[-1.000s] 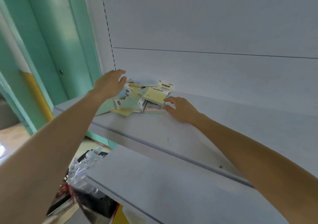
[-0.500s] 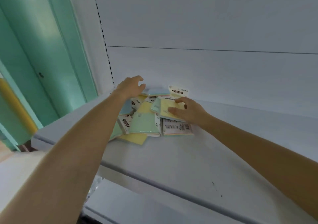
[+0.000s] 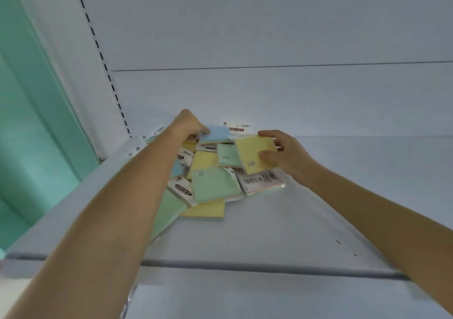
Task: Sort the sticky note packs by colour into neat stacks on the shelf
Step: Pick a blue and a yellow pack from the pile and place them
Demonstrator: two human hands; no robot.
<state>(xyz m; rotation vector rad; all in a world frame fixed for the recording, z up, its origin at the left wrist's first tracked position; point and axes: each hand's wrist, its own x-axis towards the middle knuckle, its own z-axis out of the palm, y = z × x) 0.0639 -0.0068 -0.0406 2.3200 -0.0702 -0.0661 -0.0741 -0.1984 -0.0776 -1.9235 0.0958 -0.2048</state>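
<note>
Several sticky note packs lie in a loose pile at the back left of the white shelf (image 3: 282,233). My right hand (image 3: 285,154) pinches a yellow pack (image 3: 255,153), thumb on its face and fingers over its far edge, tilted above the pile. My left hand (image 3: 188,125) reaches to the back and grips the edge of a blue pack (image 3: 215,133). A green pack (image 3: 215,184) and another yellow pack (image 3: 206,212) lie at the front of the pile. A smaller green pack (image 3: 226,155) sits beside the held yellow one. My left forearm hides part of the pile.
The shelf's white back panel (image 3: 269,93) rises just behind the pile, with a slotted upright (image 3: 107,73) at the left. A teal wall (image 3: 36,122) stands left of the shelf. The shelf's front edge (image 3: 269,268) runs across below my arms.
The view has closed in on the shelf. My right hand has lifted the yellow pack off the pile. My left hand has dropped onto the blue pack at the back.
</note>
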